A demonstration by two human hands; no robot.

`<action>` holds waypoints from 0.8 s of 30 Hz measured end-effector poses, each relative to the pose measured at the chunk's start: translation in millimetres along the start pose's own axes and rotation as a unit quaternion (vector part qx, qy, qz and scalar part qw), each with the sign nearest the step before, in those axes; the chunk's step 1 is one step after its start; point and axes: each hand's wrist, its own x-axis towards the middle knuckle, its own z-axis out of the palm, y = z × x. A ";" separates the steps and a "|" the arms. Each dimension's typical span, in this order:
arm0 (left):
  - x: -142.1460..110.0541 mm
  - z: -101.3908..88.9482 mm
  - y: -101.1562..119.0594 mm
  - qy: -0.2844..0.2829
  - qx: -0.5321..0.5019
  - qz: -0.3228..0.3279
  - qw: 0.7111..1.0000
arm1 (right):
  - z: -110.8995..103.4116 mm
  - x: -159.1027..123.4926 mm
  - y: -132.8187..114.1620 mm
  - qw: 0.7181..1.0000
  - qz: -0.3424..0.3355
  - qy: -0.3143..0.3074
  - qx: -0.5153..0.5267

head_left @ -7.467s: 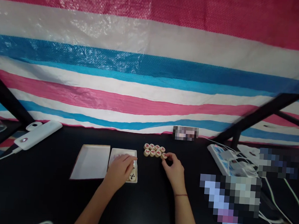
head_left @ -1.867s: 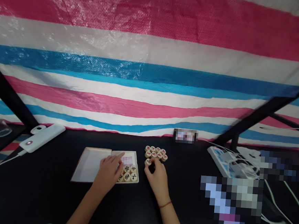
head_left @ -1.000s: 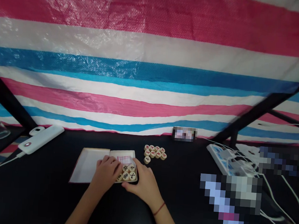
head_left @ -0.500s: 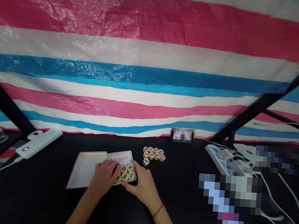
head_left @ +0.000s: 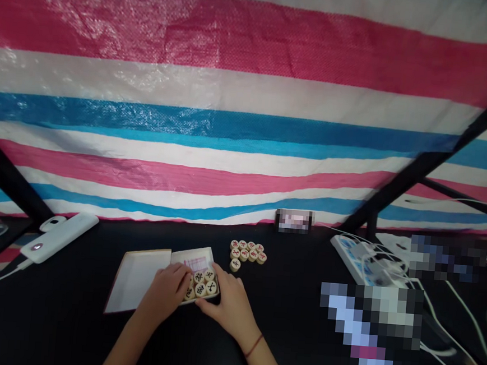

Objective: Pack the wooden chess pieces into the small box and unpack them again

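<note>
An open box [head_left: 208, 253] of Chinese chess pieces lies on the black table, its lid [head_left: 137, 280] folded out to the left. Round pieces with black characters [head_left: 200, 289] fill the near part, and a paper with a pink grid [head_left: 197, 264] shows behind them. My left hand [head_left: 170, 286] reaches over the box's left half, fingers bent and together on the pieces; its fingertips and anything under them are hidden. My right hand [head_left: 231, 301] grips the box's right side, thumb at the front edge. Several red-character pieces [head_left: 244, 255] sit in rows behind my right hand.
A white power bank [head_left: 60, 238] with a cable lies at the left. On the right are a power strip [head_left: 349, 258] with white cables and some blurred-out items. A small blurred object [head_left: 294, 221] stands at the back, before a striped tarp [head_left: 226, 181].
The view has shifted slightly, so everything sits a little further left. Both hands stay at the box, and the red pieces keep their arrangement.
</note>
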 end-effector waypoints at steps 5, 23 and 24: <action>0.5 -1.2 -0.3 0.008 -0.024 -0.003 1.000 | 0.1 -0.4 -0.1 1.000 0.000 0.003 0.002; -1.2 -4.3 33.5 0.135 -0.190 0.079 0.969 | -4.9 -3.2 -11.6 0.969 -0.167 0.152 0.098; -1.5 -4.3 35.7 0.131 -0.201 0.063 0.969 | -4.6 -3.1 -11.8 0.967 -0.171 0.158 0.101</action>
